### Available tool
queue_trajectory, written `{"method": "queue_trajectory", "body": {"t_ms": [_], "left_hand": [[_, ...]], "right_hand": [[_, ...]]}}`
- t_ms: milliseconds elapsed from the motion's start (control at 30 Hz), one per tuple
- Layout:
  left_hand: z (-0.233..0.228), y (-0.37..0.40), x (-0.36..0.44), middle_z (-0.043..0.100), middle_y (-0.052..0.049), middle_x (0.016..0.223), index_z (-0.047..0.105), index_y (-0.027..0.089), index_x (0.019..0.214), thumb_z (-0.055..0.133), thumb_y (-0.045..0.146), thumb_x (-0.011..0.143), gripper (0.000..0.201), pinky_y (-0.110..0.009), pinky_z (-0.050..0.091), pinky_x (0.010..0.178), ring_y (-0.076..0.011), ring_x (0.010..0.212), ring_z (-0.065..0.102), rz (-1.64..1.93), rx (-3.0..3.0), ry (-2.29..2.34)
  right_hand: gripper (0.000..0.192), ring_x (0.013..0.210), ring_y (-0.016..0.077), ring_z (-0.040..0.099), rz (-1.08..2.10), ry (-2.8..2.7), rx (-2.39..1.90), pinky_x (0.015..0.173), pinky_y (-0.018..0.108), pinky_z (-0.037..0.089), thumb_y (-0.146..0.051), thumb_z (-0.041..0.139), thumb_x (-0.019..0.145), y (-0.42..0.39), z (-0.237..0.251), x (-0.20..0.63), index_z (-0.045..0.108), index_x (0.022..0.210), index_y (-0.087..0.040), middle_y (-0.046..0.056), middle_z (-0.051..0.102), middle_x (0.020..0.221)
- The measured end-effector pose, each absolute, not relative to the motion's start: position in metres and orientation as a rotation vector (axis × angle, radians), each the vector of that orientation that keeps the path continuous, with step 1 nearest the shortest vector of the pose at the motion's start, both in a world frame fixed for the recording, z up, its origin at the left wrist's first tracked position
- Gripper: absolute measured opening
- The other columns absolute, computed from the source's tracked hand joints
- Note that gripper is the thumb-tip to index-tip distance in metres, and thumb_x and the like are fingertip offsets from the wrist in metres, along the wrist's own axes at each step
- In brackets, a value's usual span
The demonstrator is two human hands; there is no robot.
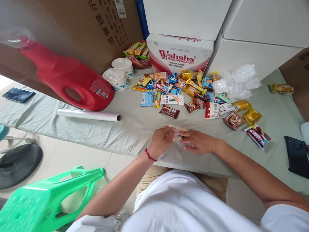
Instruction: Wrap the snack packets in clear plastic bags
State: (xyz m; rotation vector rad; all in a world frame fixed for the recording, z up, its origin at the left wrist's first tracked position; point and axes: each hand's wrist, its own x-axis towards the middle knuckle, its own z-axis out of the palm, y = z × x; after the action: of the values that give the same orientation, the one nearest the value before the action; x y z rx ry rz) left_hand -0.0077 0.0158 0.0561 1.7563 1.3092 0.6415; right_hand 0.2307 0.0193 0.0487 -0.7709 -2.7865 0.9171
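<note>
A small clear plastic bag [178, 138] with something yellowish and dark inside lies between my hands, near the front edge of the cloth-covered surface. My left hand [161, 142], with a red cord on its wrist, pinches the left side of the bag. From the right, my right hand [199, 141] holds it with fingers bent over the plastic. What exactly is inside is hard to make out. Just beyond my hands lies a brown cocoa snack packet [169, 111]. A pile of wrapped snacks [190, 84] spreads behind it, with a white packet [172, 99] at its front.
A Wahaba-style red and white carton [178, 54] stands behind the snacks. Crumpled clear bags [238, 82] lie right of it. Paper cups [117, 80], a red jug [79, 82] and a white roll [89, 115] are on the left. A dark phone [298, 156] lies far right.
</note>
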Motion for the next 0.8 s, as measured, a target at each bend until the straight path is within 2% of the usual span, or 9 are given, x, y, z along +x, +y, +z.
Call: {"method": "queue_trajectory", "body": {"t_ms": [67, 133, 267, 333, 433, 500, 600, 700, 800], "left_hand": [[0.049, 0.015, 0.005, 0.069, -0.003, 0.08, 0.074, 0.024, 0.081, 0.04, 0.024, 0.096, 0.037, -0.033, 0.05, 0.078, -0.0205, 0.084, 0.065, 0.666, 1.821, 1.338], [0.042, 0.018, 0.011, 0.065, -0.005, 0.076, 0.075, 0.024, 0.078, 0.044, 0.028, 0.098, 0.037, -0.035, 0.049, 0.08, -0.0223, 0.086, 0.062, 0.639, 1.858, 1.413], [0.032, 0.022, 0.017, 0.065, -0.006, 0.084, 0.078, 0.025, 0.082, 0.062, 0.031, 0.091, 0.019, -0.043, 0.047, 0.092, -0.025, 0.092, 0.058, 0.649, 1.869, 1.55], [0.029, 0.02, 0.022, 0.065, -0.007, 0.099, 0.077, 0.024, 0.09, 0.072, 0.03, 0.082, 0.01, -0.047, 0.046, 0.097, -0.0274, 0.101, 0.057, 0.673, 1.861, 1.6], [0.025, 0.013, 0.031, 0.059, -0.012, 0.125, 0.066, 0.023, 0.116, 0.082, 0.031, 0.07, 0.049, -0.051, 0.045, 0.1, -0.0337, 0.119, 0.053, 0.703, 1.85, 1.735], [0.024, 0.008, 0.035, 0.056, -0.014, 0.135, 0.058, 0.023, 0.123, 0.083, 0.035, 0.069, 0.06, -0.054, 0.044, 0.102, -0.0378, 0.129, 0.048, 0.644, 1.87, 1.789], [0.024, 0.002, 0.04, 0.061, -0.014, 0.122, 0.057, 0.021, 0.109, 0.08, 0.037, 0.072, 0.046, -0.053, 0.045, 0.1, -0.0378, 0.123, 0.052, 0.485, 1.899, 1.793], [0.028, -0.002, 0.05, 0.061, -0.007, 0.101, 0.054, 0.022, 0.101, 0.075, 0.028, 0.074, 0.035, -0.041, 0.05, 0.084, -0.0265, 0.095, 0.06, 0.544, 1.953, 1.748], [0.029, -0.007, 0.07, 0.059, -0.008, 0.101, 0.054, 0.022, 0.096, 0.069, 0.024, 0.081, 0.022, -0.037, 0.048, 0.077, -0.0258, 0.093, 0.058, 0.731, 2.171, 1.753]], "right_hand": [[0.03, 0.121, 0.0253, 0.064, 1.226, -2.544, -0.752, 0.098, 0.04, 0.051, -0.037, 0.05, 0.102, 0.02, 0.051, 0.244, 0.075, 0.103, -0.021, 0.013, 0.061, 0.145], [0.038, 0.103, 0.0227, 0.07, 1.432, -2.187, -0.866, 0.092, 0.039, 0.054, -0.045, 0.046, 0.104, 0.022, 0.051, 0.258, 0.075, 0.103, -0.021, 0.012, 0.066, 0.139], [0.046, 0.06, 0.0142, 0.056, 1.195, -1.653, -1.416, 0.063, 0.031, 0.05, -0.058, 0.043, 0.101, 0.024, 0.036, 0.273, 0.07, 0.099, -0.02, 0.009, 0.075, 0.11], [0.041, 0.066, 0.0166, 0.057, 1.023, -1.761, -1.604, 0.066, 0.031, 0.047, -0.057, 0.059, 0.093, 0.022, 0.028, 0.272, 0.07, 0.105, -0.02, 0.007, 0.073, 0.099], [0.027, 0.086, 0.023, 0.06, 0.899, -2.131, -1.685, 0.08, 0.035, 0.048, -0.042, 0.072, 0.085, 0.011, 0.022, 0.266, 0.072, 0.099, -0.019, 0.008, 0.068, 0.093], [0.009, 0.093, 0.0253, 0.059, 0.801, -2.236, -1.69, 0.087, 0.038, 0.047, -0.028, 0.069, 0.086, 0.0, 0.024, 0.264, 0.07, 0.087, -0.019, 0.01, 0.066, 0.095], [0.004, 0.091, 0.0238, 0.06, 0.773, -2.087, -1.701, 0.087, 0.038, 0.048, -0.019, 0.062, 0.086, -0.015, 0.029, 0.265, 0.063, 0.083, -0.02, 0.009, 0.066, 0.097], [0.012, 0.075, 0.0201, 0.063, 1.133, -1.639, -1.639, 0.073, 0.034, 0.052, -0.031, 0.057, 0.093, -0.026, 0.026, 0.258, 0.054, 0.083, -0.024, 0.003, 0.065, 0.083], [0.021, 0.075, 0.0201, 0.067, 1.392, -1.135, -1.408, 0.071, 0.034, 0.056, -0.045, 0.062, 0.091, -0.032, 0.015, 0.238, 0.054, 0.086, -0.026, 0.0, 0.067, 0.083]]}}
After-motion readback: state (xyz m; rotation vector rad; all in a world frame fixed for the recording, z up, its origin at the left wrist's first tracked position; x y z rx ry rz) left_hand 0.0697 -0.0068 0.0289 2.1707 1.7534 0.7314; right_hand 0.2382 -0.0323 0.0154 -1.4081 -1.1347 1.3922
